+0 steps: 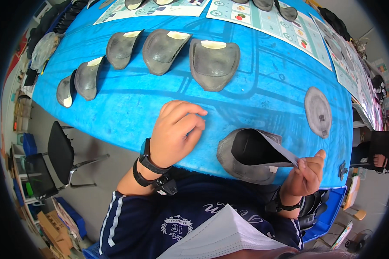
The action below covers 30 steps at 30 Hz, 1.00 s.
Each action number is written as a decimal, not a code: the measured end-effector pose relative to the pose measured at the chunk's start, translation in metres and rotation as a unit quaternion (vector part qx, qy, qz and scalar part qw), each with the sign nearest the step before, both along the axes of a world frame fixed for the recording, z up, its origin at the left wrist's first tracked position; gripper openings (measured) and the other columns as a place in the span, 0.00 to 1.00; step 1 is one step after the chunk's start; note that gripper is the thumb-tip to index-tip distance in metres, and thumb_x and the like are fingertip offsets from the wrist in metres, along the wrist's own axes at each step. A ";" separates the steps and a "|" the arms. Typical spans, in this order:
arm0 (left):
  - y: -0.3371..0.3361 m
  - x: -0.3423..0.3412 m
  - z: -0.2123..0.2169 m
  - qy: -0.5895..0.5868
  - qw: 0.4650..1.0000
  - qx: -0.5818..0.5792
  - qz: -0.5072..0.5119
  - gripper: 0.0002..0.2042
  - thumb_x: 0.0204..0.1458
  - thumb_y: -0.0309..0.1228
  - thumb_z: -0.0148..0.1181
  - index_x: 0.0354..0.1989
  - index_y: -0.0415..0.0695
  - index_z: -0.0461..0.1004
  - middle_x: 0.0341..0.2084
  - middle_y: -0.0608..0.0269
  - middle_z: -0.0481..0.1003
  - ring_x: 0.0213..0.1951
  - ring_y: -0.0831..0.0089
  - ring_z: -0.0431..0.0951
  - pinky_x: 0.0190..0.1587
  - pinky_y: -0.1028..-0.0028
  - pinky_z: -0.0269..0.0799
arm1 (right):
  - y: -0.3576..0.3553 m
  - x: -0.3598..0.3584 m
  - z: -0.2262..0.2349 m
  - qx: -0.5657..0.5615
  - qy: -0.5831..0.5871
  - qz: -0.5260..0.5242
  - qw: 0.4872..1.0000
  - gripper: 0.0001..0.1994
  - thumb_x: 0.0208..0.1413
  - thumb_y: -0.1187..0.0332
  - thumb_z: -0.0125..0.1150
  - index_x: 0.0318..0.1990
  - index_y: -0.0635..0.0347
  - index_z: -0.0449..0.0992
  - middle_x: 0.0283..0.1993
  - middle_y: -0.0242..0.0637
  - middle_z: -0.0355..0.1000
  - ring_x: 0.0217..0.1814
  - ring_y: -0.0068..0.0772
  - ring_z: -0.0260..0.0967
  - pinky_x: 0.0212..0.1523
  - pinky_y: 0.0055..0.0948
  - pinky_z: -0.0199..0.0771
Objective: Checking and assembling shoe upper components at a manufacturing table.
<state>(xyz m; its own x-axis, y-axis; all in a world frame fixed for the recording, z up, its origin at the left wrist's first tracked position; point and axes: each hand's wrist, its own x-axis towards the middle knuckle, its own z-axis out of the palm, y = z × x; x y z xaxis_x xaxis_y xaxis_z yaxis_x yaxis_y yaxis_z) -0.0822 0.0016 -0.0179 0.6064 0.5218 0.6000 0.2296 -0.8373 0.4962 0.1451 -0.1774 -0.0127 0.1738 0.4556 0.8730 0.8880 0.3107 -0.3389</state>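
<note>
My right hand pinches the edge of a raised flap on a dark grey moulded piece. This cup-shaped piece lies at the table's near edge, its black hollow facing up and a small pale tab near the pinched side. To its left my left hand hovers over the table, fingers loosely bent and apart, with nothing visible in it. Farther off, several similar moulded pieces stand in a curved row, with cream strips on their edges. A flat grey oval piece lies right of the hands.
The table has a blue cover. Printed sheets along its far side carry more grey pieces. A blue bin with black items stands below the right edge. Black chairs are at the left. Another person's hand shows far right.
</note>
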 end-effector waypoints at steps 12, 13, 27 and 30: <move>-0.001 0.002 0.001 0.006 1.000 -0.003 0.010 0.09 0.36 0.17 0.60 0.21 0.43 0.65 0.33 0.62 0.73 0.34 0.63 0.71 0.39 0.71 0.63 | 0.000 -0.001 0.002 -0.015 -0.004 0.001 1.000 0.08 0.34 0.77 0.63 0.25 0.54 0.73 0.23 0.28 0.68 0.24 0.26 0.64 0.33 0.32 0.50; -0.001 0.002 0.001 0.008 1.000 -0.002 0.010 0.09 0.37 0.17 0.59 0.21 0.43 0.65 0.33 0.62 0.73 0.34 0.63 0.71 0.39 0.71 0.63 | 0.000 -0.002 0.002 -0.016 -0.002 0.001 1.000 0.09 0.34 0.77 0.63 0.25 0.54 0.73 0.23 0.28 0.68 0.24 0.26 0.64 0.33 0.32 0.50; 0.000 -0.004 0.000 0.008 0.999 -0.036 -0.015 0.06 0.40 0.17 0.54 0.25 0.41 0.66 0.31 0.61 0.73 0.33 0.61 0.71 0.39 0.68 0.63 | -0.003 -0.003 -0.002 -0.009 0.004 -0.001 1.000 0.08 0.34 0.76 0.63 0.24 0.54 0.72 0.22 0.28 0.68 0.24 0.26 0.64 0.34 0.33 0.51; 0.000 -0.008 -0.001 0.030 0.991 -0.100 -0.078 0.09 0.39 0.15 0.53 0.28 0.41 0.67 0.37 0.56 0.73 0.38 0.61 0.72 0.44 0.69 0.63 | -0.005 0.000 -0.004 0.001 0.007 -0.006 1.000 0.06 0.36 0.75 0.62 0.24 0.54 0.72 0.22 0.28 0.68 0.24 0.26 0.63 0.35 0.33 0.51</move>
<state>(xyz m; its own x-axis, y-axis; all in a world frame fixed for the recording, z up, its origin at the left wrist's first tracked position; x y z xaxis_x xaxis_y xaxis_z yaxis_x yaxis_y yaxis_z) -0.0907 0.0016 -0.0188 0.7204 0.5236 0.4549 0.1389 -0.7515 0.6450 0.1447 -0.1826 -0.0170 0.1912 0.4510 0.8718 0.8870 0.3010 -0.3503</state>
